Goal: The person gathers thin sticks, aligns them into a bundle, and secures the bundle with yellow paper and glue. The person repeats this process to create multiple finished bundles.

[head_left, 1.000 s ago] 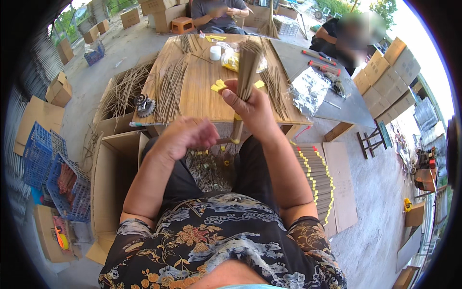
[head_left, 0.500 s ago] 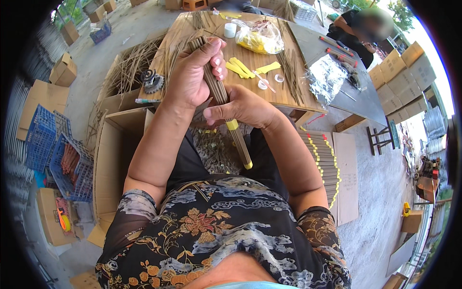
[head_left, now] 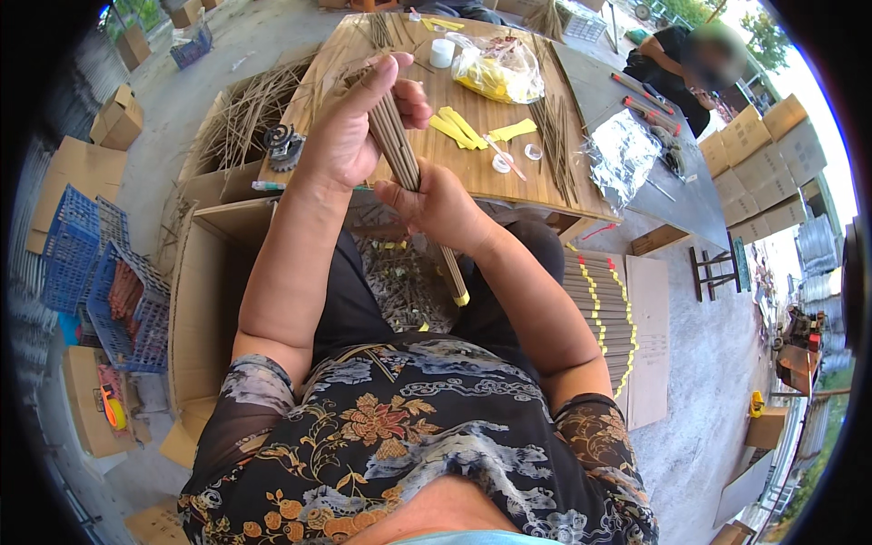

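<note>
A tilted bundle of thin brown sticks (head_left: 392, 136) is held above my lap, its lower end banded with yellow tape (head_left: 461, 298). My left hand (head_left: 350, 127) cradles the upper part loosely, thumb stretched along it and fingertips curling round the far side. Lower down, my right hand (head_left: 445, 207) is closed around the bundle's middle, thumb across the front, covering that stretch. The bundle's top end is partly hidden behind my left thumb.
Yellow strips (head_left: 459, 127), a plastic bag (head_left: 498, 71), a white jar (head_left: 441, 53) and loose sticks (head_left: 552, 136) lie on the wooden table (head_left: 509, 182). Finished-looking bundles (head_left: 595, 300) lie on cardboard at right. An open carton (head_left: 204, 309) stands left. A person (head_left: 672, 68) sits far right.
My left hand has loosened, with its thumb and fingers more spread. My right hand has shifted slightly and now covers the middle yellow band. The view has moved a little.
</note>
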A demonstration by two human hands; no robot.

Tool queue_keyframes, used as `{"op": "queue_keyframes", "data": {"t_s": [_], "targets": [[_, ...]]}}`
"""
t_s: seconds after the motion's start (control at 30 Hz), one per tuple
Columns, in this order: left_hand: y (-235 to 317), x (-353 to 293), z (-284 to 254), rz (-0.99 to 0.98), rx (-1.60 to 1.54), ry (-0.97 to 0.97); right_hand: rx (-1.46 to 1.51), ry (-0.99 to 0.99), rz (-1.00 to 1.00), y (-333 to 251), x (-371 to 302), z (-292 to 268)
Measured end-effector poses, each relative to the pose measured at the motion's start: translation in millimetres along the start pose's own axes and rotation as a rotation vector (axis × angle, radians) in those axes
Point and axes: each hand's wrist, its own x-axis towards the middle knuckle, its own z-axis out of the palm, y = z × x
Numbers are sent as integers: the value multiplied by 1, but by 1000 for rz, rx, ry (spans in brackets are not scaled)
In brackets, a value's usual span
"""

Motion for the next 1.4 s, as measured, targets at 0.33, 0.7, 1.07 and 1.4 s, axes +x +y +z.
{"op": "queue_keyframes", "data": {"t_s": [0.33, 0.7, 1.07, 1.4], "targets": [[-12, 13, -27, -44, -64, 32, 140, -51, 6, 5, 17, -14], [-35, 33, -59, -76, -123, 0, 148, -12, 146, 32, 38, -16], [-76, 55, -92, -317, -125, -41, -281, 97, 244, 22, 60, -57], [-108, 61, -113, -369, -334, -9, -477, 457, -263, 35, 144, -76]]}}
